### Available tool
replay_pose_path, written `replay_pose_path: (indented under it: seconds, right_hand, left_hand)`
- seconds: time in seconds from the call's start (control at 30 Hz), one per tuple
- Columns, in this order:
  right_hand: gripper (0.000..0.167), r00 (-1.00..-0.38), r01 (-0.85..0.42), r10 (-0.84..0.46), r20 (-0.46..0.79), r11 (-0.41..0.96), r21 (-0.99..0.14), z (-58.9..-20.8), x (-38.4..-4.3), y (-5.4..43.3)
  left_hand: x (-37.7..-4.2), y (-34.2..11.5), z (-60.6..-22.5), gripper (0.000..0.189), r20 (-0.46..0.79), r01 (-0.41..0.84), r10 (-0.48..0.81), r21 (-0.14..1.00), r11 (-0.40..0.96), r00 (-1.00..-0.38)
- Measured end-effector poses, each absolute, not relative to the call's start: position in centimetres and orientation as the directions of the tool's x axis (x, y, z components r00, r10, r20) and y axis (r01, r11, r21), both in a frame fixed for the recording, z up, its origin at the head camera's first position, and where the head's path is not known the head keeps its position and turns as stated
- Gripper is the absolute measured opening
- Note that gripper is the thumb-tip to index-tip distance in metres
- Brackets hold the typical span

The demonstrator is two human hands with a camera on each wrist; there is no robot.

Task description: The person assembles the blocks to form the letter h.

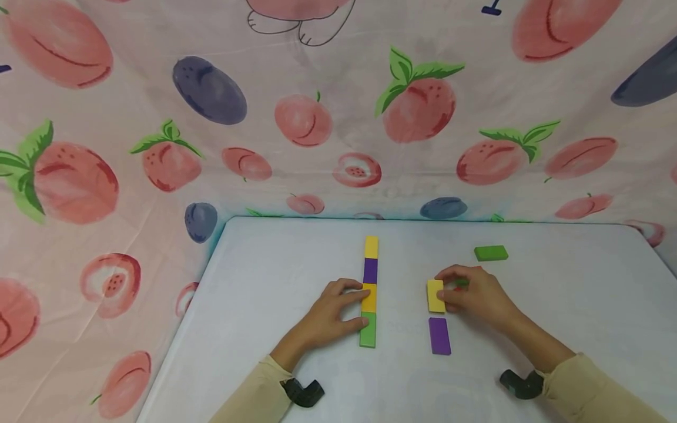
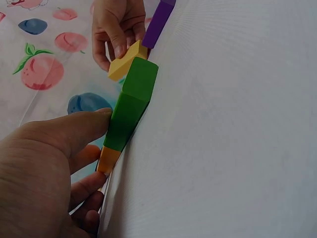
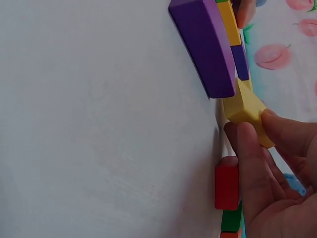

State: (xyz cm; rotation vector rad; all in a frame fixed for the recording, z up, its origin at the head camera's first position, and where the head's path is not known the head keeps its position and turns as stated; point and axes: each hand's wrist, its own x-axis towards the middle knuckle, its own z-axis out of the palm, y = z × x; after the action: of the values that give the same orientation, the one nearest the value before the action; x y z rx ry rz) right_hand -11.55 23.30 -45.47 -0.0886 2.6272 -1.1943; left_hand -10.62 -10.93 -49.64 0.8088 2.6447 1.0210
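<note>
My right hand pinches a light yellow block between thumb and fingers, close over the white table. Just in front of that block lies a loose purple block. To the left, a straight row of blocks runs away from me, end to end: a green block nearest, then an orange-yellow block, a dark purple block and a yellow block. My left hand rests against the row, thumb on the green block and a fingertip on the orange-yellow one, other fingers along its left side.
A green block lies farther back on the right. Beside the right hand, a red block and another green block show in the right wrist view, mostly hidden from above. Behind the white table hangs a fruit-printed cloth.
</note>
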Motion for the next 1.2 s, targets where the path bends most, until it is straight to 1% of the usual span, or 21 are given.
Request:
replay_pose_path:
  seconds: [0.17, 0.4, 0.5, 0.8, 0.97, 1.03, 1.2]
  right_hand:
    - [0.035, -0.968, 0.052, -0.148, -0.205, 0.676, -0.735, -45.5, -11.3, 23.4]
    - [0.029, -0.981, -0.045, -0.158, -0.109, 0.742, -0.668, -45.6, -11.2, 23.7]
    - [0.028, -0.982, -0.066, -0.165, -0.091, 0.753, -0.655, -45.5, -11.1, 23.8]
    - [0.029, -0.983, -0.131, -0.184, -0.026, 0.786, -0.604, -46.3, -10.9, 23.6]
    - [0.032, -0.981, -0.141, -0.192, -0.027, 0.803, -0.579, -46.8, -10.8, 23.2]
    - [0.031, -0.979, -0.154, -0.202, -0.017, 0.799, -0.581, -46.9, -10.8, 23.2]
    - [0.029, -0.960, -0.248, -0.279, 0.035, 0.779, -0.576, -46.8, -10.7, 23.4]
  left_hand:
    - [-10.6, -10.8, -49.5, 0.055, 0.010, 0.416, 0.555, 0.672, 0.613, -0.832]
    - [-10.6, -10.8, -49.5, 0.055, 0.010, 0.413, 0.553, 0.677, 0.609, -0.833]
    - [-10.6, -10.8, -49.6, 0.055, 0.015, 0.416, 0.554, 0.678, 0.607, -0.833]
    - [-10.7, -10.9, -49.9, 0.055, 0.025, 0.424, 0.553, 0.671, 0.608, -0.833]
    - [-10.7, -11.0, -49.9, 0.055, 0.028, 0.427, 0.555, 0.672, 0.605, -0.831]
    - [-10.7, -11.0, -49.9, 0.055, 0.029, 0.428, 0.556, 0.672, 0.605, -0.831]
    - [-10.7, -11.0, -49.9, 0.054, 0.028, 0.428, 0.555, 0.671, 0.606, -0.831]
